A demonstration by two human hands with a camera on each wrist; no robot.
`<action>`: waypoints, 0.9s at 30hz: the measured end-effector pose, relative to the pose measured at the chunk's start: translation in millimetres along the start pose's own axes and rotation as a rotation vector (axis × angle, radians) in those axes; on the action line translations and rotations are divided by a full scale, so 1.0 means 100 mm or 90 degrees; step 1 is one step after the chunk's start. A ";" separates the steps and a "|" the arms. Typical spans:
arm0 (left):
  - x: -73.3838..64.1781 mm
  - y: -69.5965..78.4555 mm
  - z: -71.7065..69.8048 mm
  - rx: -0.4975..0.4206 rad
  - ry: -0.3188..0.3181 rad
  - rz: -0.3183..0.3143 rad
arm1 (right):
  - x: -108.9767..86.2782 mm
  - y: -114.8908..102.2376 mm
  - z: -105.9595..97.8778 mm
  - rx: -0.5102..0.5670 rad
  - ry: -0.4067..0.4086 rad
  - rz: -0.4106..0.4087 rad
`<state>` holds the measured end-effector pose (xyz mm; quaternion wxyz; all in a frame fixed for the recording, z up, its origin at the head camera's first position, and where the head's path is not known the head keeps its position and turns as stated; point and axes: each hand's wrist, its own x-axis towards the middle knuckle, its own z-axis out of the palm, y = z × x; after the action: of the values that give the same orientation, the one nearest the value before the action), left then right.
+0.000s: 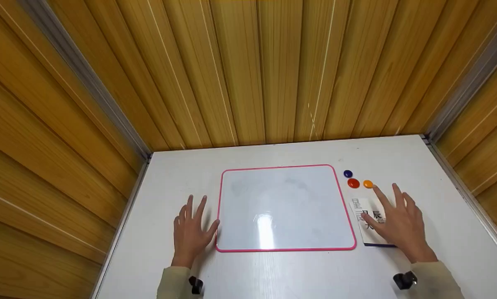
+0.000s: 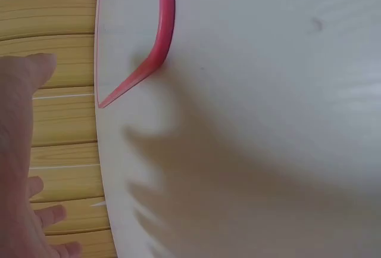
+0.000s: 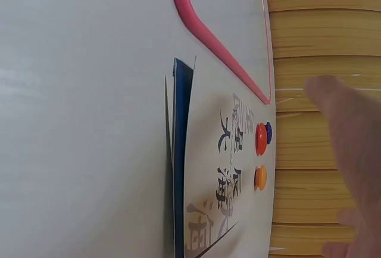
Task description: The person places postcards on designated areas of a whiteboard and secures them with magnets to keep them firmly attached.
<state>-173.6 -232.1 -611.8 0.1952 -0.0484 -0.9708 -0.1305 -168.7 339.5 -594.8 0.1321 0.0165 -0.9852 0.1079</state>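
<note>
Whiteboard [image 1: 281, 207] lies flat at the middle of the table [image 1: 273, 274], long side toward the person, presumably so that both hands reach it equally well. Left hand [image 1: 191, 234] is raised beside its left edge, fingers spread, gripping nothing. Right hand [image 1: 404, 224] hangs over the booklet [image 3: 211, 162], fingers likewise spread and holding nothing. The booklet lies just beside the board's right edge, print side up, apparently placed for reading. Blue button [image 1: 348, 173], red button [image 1: 353, 183] and orange button [image 1: 368, 184] sit near the far right corner, likely grouped there to stay within the right hand's reach.
</note>
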 end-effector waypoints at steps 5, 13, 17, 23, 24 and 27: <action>0.00 0.07 0.02 -0.039 -0.005 -0.011 | 0.02 -0.03 -0.02 0.027 -0.042 0.018; 0.00 0.14 0.03 -0.081 -0.021 -0.029 | 0.05 -0.04 -0.05 0.053 -0.100 0.040; 0.01 0.16 0.04 -0.115 -0.028 -0.050 | 0.06 -0.04 -0.06 0.074 -0.123 0.053; 0.02 0.25 0.05 -0.153 -0.073 -0.117 | 0.06 -0.04 -0.08 0.099 -0.160 0.084; 0.03 0.26 0.05 -0.157 -0.085 -0.129 | 0.05 -0.04 -0.08 0.101 -0.166 0.090; 0.04 0.30 0.06 -0.169 -0.119 -0.157 | 0.06 -0.03 -0.10 0.103 -0.185 0.107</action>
<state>-175.3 -201.7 -608.5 0.0785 0.0334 -0.9575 -0.2753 -171.7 339.0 -582.9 -0.0226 -0.0396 -0.9799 0.1940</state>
